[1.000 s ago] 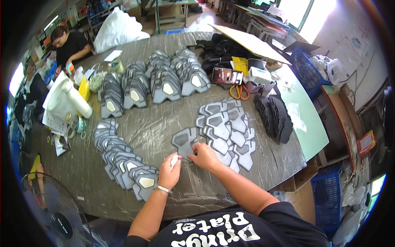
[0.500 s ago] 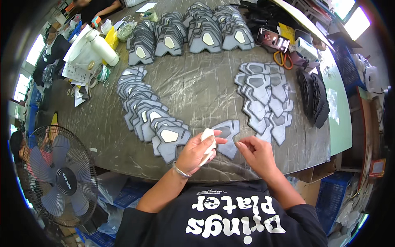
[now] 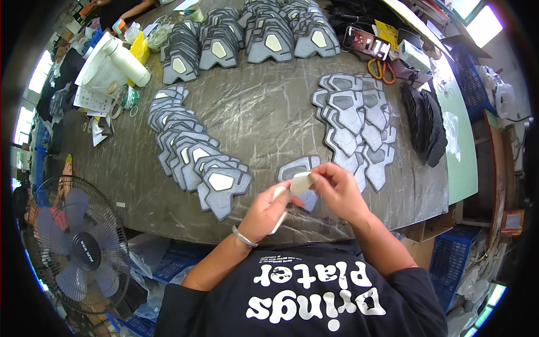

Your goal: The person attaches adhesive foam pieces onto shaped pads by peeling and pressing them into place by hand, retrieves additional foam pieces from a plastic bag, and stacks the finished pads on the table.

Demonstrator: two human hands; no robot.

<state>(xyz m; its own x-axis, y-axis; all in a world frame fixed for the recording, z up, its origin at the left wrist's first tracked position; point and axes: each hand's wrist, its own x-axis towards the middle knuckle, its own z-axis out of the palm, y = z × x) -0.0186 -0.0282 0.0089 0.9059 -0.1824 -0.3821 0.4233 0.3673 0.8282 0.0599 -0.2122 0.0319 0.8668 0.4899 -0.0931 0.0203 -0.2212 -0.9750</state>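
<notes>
My left hand (image 3: pixel 263 214) is closed around some white pads (image 3: pixel 278 223), partly hidden by the fingers. Between the thumb and fingers of my right hand (image 3: pixel 340 194) is one white pad (image 3: pixel 301 183), whose left edge meets the left fingertips. Just beyond and under both hands lies a grey shaped panel (image 3: pixel 291 168) with a recessed outline, no white pad visible on it. To the left, a curved row of overlapping grey panels (image 3: pixel 209 155) bears white pads; the nearest one shows its white pad (image 3: pixel 220 181) fully. At the right, more grey panels (image 3: pixel 343 101) overlap without visible white pads.
Several stacks of padded panels (image 3: pixel 219 48) stand along the far side. A phone (image 3: pixel 366 43), orange-handled scissors (image 3: pixel 382 70) and black pieces (image 3: pixel 424 123) lie right. A white bottle (image 3: pixel 126 60) is far left; a fan (image 3: pixel 84 250) stands near left. Another person's arm (image 3: pixel 137 8) shows at top left.
My right hand has moved left to the left hand and now pinches a white pad at the fingertips. The whole view has shifted slightly.
</notes>
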